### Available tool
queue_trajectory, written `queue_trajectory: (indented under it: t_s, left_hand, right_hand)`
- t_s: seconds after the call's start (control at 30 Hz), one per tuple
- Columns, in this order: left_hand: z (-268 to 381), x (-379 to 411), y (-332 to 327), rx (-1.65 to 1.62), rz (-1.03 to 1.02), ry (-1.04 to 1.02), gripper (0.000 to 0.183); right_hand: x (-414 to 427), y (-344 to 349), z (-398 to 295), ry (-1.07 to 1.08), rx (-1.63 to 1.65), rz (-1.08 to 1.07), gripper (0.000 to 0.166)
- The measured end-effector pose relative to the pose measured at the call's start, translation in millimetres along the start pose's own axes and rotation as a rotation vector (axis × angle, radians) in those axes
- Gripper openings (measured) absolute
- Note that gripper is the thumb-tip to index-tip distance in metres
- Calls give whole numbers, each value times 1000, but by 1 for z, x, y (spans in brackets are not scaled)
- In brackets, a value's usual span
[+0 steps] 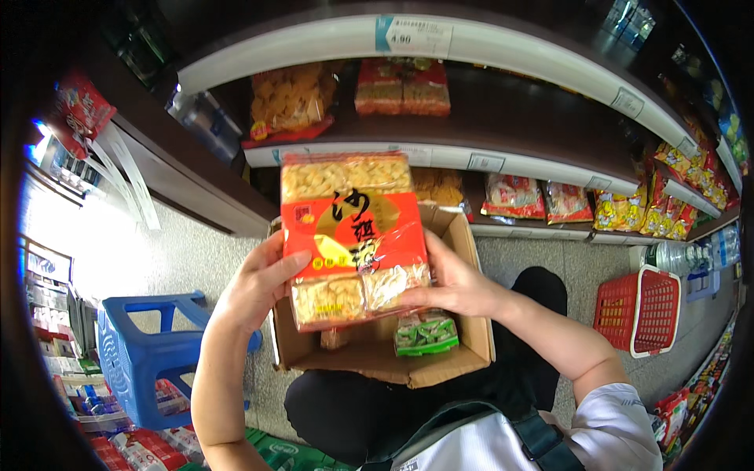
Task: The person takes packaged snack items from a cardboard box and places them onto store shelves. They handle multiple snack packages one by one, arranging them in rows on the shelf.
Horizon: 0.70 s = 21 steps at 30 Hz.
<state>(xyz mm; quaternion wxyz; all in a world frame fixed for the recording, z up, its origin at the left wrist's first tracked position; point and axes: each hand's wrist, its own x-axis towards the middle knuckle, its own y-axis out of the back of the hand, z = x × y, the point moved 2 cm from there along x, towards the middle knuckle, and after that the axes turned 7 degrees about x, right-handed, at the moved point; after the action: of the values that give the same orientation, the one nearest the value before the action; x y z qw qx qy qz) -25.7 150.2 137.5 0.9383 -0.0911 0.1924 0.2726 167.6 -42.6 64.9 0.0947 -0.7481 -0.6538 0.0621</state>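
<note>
Between my two hands is a clear-wrapped pack of sachima pastry blocks with a broad red band, held above a cardboard box. My left hand grips its left side, the thumb lying on the red band. At the lower right, my right hand has hold of the edge and corner. The open cardboard box rests in front of my knees, with a green packet inside; the held pack hides much of the interior. A similar red-banded pack sits on the shelf above, beside a bag of orange-brown snacks.
Dark shelves with white price rails curve across the front, holding bagged snacks. A blue plastic stool stands at the left, a red plastic basket at the right near water bottles. Packaged goods lie at the lower left.
</note>
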Motion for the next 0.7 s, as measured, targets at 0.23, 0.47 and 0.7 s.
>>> queue_trajectory:
  t_s: [0.23, 0.47, 0.7]
  left_hand:
    - [64, 87, -23, 348, -90, -164, 62]
    - [115, 179, -25, 700, 39, -403, 68]
    - [106, 242, -29, 833, 254, -604, 64]
  right_hand:
    - [37, 66, -57, 162, -91, 109, 103]
    - [95, 121, -73, 274, -537, 312, 104]
    - [120, 158, -78, 284, -792, 437, 93]
